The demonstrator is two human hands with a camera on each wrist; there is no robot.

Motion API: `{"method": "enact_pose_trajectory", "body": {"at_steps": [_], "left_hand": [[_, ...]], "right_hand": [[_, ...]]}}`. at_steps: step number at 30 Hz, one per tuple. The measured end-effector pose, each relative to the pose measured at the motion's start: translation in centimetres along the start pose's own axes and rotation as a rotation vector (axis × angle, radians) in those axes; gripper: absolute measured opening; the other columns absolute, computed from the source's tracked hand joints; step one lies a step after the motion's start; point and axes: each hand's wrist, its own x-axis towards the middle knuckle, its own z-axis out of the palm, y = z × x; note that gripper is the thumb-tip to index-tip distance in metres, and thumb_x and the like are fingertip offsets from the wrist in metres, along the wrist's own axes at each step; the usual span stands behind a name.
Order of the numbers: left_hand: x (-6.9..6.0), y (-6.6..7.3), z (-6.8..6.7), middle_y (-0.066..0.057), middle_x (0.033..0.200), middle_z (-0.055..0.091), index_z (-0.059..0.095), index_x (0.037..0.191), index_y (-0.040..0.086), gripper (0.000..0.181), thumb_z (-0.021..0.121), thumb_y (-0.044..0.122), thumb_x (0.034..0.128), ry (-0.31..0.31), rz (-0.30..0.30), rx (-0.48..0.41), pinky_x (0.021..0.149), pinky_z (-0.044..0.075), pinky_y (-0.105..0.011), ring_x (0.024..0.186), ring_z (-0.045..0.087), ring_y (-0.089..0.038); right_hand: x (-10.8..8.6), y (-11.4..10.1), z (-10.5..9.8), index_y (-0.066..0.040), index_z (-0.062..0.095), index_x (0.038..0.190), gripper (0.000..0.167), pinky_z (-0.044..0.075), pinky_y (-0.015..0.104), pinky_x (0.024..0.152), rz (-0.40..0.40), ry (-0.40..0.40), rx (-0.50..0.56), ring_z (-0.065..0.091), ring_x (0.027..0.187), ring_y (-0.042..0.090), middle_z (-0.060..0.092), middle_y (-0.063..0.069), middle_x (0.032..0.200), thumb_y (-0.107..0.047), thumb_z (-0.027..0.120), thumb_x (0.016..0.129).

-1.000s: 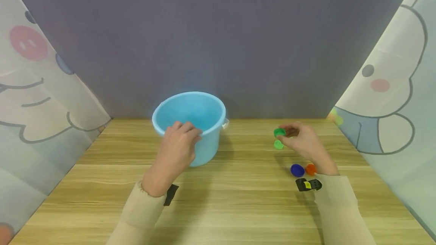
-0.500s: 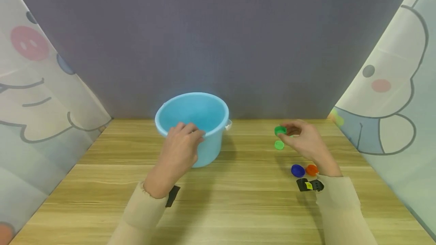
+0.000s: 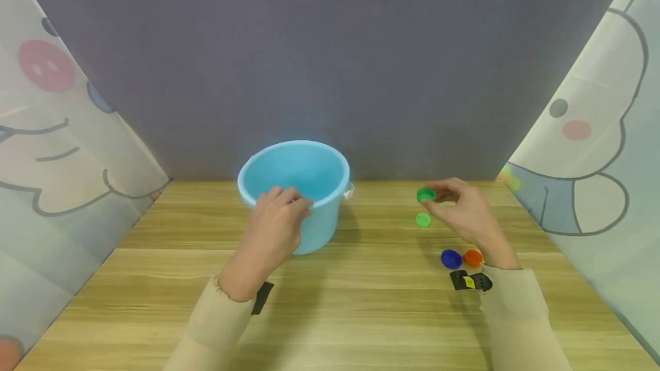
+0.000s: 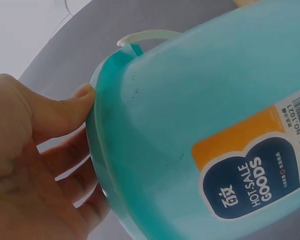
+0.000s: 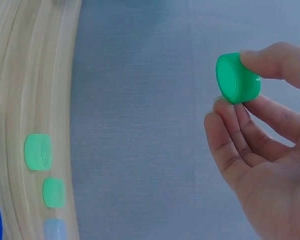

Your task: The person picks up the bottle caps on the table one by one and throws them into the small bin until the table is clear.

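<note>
My left hand [image 3: 273,231] grips the near rim of a light blue bucket [image 3: 319,228]. In the left wrist view the thumb [image 4: 65,112] presses the rim's outside and the other fingers reach over to the inner side. My right hand [image 3: 464,213] pinches a green bottle cap [image 5: 235,79] between thumb and fingers, raised above the table. Below it lies a light green cap [image 3: 423,220]. A dark blue cap [image 3: 451,259] and an orange cap [image 3: 473,257] lie side by side near the right wrist.
The right wrist view shows two light green caps [image 5: 38,152] and a pale bluish cap [image 5: 55,229] on the wooden table [image 3: 361,308]. A grey panel [image 3: 330,62] stands behind the table. Printed cartoon curtains [image 3: 582,130] flank both sides. The bucket bears a label [image 4: 255,170].
The bucket has shifted slightly to the right with my left hand on its rim. My right hand has risen a little with the green cap in its fingers.
</note>
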Motion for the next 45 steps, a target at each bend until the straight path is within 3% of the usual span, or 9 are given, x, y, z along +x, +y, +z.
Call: {"method": "enact_pose_trajectory", "body": {"at_steps": [11,21,31,37,45], "left_hand": [[0.0,0.3,-0.1,-0.007,0.087,0.068,0.078,0.097,0.003,0.016,0.08,-0.002,0.0815,-0.016,0.005,-0.009,0.064,0.039,-0.036,0.076,0.052,-0.029],[0.0,0.4,0.1,-0.006,0.088,0.067,0.078,0.097,0.003,0.017,0.079,-0.004,0.0812,-0.007,0.021,-0.036,0.065,0.039,-0.036,0.077,0.051,-0.028],[0.1,0.6,0.0,-0.005,0.089,0.066,0.078,0.099,0.004,0.02,0.08,-0.005,0.0803,-0.028,0.014,-0.048,0.067,0.039,-0.034,0.079,0.051,-0.026],[0.1,0.7,0.0,-0.005,0.09,0.066,0.078,0.099,0.005,0.021,0.08,-0.004,0.0809,-0.034,0.023,-0.054,0.067,0.039,-0.034,0.079,0.052,-0.025],[0.2,0.9,0.0,-0.005,0.091,0.066,0.077,0.101,0.004,0.022,0.08,-0.004,0.081,-0.047,0.03,-0.062,0.069,0.04,-0.034,0.081,0.053,-0.025]], "right_hand": [[-0.1,-0.5,0.1,-0.002,0.067,0.125,0.04,0.047,0.048,0.088,-0.007,0.018,0.014,0.066,0.103,0.032,0.065,0.014,0.116,-0.026,0.074,0.094],[-0.1,-0.9,0.4,-0.006,0.071,0.121,0.035,0.047,0.043,0.087,-0.054,0.05,0.061,0.065,0.1,0.025,0.066,0.009,0.114,-0.028,0.075,0.094],[-0.2,-1.4,0.4,-0.009,0.073,0.119,0.031,0.045,0.021,0.084,-0.093,0.113,0.048,0.062,0.094,0.012,0.067,0.006,0.11,-0.025,0.077,0.092],[-0.2,-1.5,0.5,-0.008,0.073,0.12,0.033,0.045,0.018,0.084,-0.083,0.122,0.049,0.063,0.097,0.018,0.067,0.006,0.112,-0.025,0.077,0.092],[-0.2,-2.0,0.4,-0.006,0.073,0.118,0.032,0.045,0.013,0.084,-0.114,0.159,0.098,0.061,0.093,0.012,0.067,0.008,0.112,-0.021,0.078,0.091]]}}
